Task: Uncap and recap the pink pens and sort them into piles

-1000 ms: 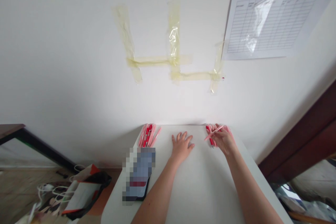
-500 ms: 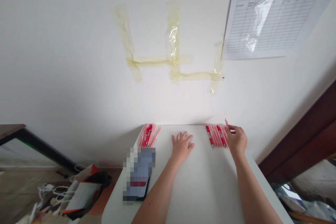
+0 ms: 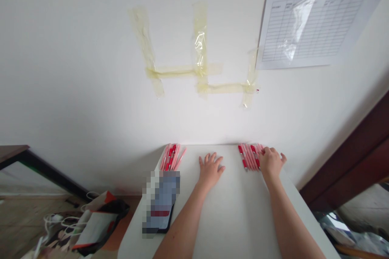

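My left hand (image 3: 210, 170) rests palm down on the white table (image 3: 231, 210) with its fingers spread, holding nothing. To its right, several pink and red pens (image 3: 249, 157) lie side by side in a row near the wall. My right hand (image 3: 271, 164) is at the right end of this row, its fingers bent down onto the last pink pen (image 3: 260, 145) and one finger sticking out to the right. The hand covers most of that pen. Another bunch of pink and red pens (image 3: 172, 157) lies at the table's back left corner.
A phone (image 3: 162, 202), blurred by pixels, lies along the left edge. Behind the table rises a white wall (image 3: 194, 121) bearing yellowish tape (image 3: 200, 48) and a printed sheet (image 3: 313, 28). A bag with cables (image 3: 97, 222) is on the floor at left; dark red wood (image 3: 343, 162) stands at right.
My right hand has moved slightly left and turned over the row; the pen that stuck up from its fingers is now down beside the others. My left hand stays put.
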Tool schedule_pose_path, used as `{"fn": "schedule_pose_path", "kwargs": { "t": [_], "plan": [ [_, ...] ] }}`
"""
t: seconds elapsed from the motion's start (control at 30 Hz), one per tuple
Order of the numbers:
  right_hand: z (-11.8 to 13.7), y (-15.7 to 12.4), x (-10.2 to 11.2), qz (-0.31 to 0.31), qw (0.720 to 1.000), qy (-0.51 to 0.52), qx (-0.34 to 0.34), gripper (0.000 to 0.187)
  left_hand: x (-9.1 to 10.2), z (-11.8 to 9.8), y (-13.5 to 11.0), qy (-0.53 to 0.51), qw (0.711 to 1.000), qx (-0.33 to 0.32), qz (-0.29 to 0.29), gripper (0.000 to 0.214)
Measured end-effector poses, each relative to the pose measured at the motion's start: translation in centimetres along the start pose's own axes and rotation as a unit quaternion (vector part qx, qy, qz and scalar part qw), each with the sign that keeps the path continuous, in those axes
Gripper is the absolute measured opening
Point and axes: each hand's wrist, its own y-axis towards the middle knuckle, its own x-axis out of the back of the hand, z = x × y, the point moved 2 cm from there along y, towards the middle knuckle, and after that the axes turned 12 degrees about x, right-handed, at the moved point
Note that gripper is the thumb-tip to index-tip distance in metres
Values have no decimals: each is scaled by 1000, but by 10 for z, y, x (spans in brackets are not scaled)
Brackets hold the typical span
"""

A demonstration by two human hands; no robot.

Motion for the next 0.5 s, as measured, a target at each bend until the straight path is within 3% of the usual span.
{"fn": "schedule_pose_path", "kwargs": {
  "t": [0.5],
  "plan": [
    [-1,0,1,12,1000,11,1,29,-2,1,0,-12,1000,-2,-8,45]
  ]
}}
